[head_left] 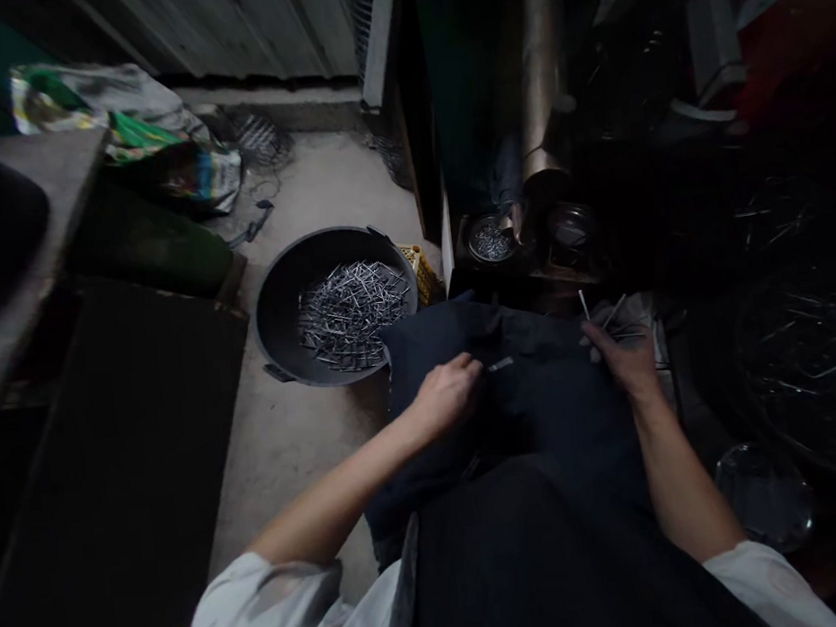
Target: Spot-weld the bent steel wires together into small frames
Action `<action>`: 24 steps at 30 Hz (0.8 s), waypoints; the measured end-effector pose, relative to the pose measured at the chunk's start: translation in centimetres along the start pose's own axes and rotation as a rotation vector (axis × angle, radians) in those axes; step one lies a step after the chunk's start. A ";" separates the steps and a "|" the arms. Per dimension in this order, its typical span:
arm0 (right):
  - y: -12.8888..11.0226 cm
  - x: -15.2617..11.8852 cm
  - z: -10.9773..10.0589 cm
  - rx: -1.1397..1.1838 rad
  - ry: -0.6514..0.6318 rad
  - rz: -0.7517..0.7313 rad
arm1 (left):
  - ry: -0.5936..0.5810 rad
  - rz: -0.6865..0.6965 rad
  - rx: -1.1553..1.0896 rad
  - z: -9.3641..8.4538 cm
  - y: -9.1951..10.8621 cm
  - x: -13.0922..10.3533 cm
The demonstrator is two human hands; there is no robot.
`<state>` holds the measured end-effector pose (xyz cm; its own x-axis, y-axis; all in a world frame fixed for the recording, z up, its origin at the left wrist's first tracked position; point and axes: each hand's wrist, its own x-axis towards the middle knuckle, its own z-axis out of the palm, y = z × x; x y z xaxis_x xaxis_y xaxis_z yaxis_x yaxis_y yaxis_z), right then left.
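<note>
Your left hand (448, 391) was over the dark cloth (548, 394) on your lap, its fingers curled in. A small metal strip (500, 364) showed just beyond the fingertips; you could not tell from this view whether they were clamped on it or only next to it. Your right hand (623, 355) was pinched on a thin metal rod (584, 306) that stood up from the fingertips. More rods (614, 313) fanned out behind it, and whether you gripped those too was hidden.

The likeliest trouble was a dropped piece: with several slim rods near one pinch, a shift of the thumb could have let one roll out and slip into a fold of the cloth. The strip, if only loosely held, could have been lost the same way, dark fabric and poor light making it hard to find.

To your left, the wide basin (276, 314) stood right by your knee, with a heap of metal pins (354, 316) in it; a careless knee might have knocked it and spilled some across the floor (319, 179). Loose ends among the rods could also have pricked your bare fingers.
</note>
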<state>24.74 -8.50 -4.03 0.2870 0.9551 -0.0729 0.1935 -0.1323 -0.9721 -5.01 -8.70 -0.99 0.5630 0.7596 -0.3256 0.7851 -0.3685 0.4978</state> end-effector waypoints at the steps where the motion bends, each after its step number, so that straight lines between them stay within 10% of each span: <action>1: -0.4 -0.4 0.3 0.028 -0.019 -0.015 | 0.095 -0.052 -0.055 -0.5 -0.8 0.4; 8: -3.2 -2.8 4.5 -0.133 -0.453 -0.435 | 0.514 -0.132 -0.777 -0.4 -1.3 3.6; 15: -2.0 -1.7 5.6 -0.246 -0.428 -0.668 | 0.390 -0.251 -1.326 0.1 2.0 4.3; 24: -3.5 -0.4 5.0 -0.238 -0.429 -0.689 | 0.441 -0.151 -1.411 -0.8 3.1 5.0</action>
<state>19.24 -7.08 -1.77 -0.3395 0.8541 0.3939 0.4006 0.5102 -0.7610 0.05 -5.64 -0.44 0.1768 0.9347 -0.3082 -0.2096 0.3417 0.9161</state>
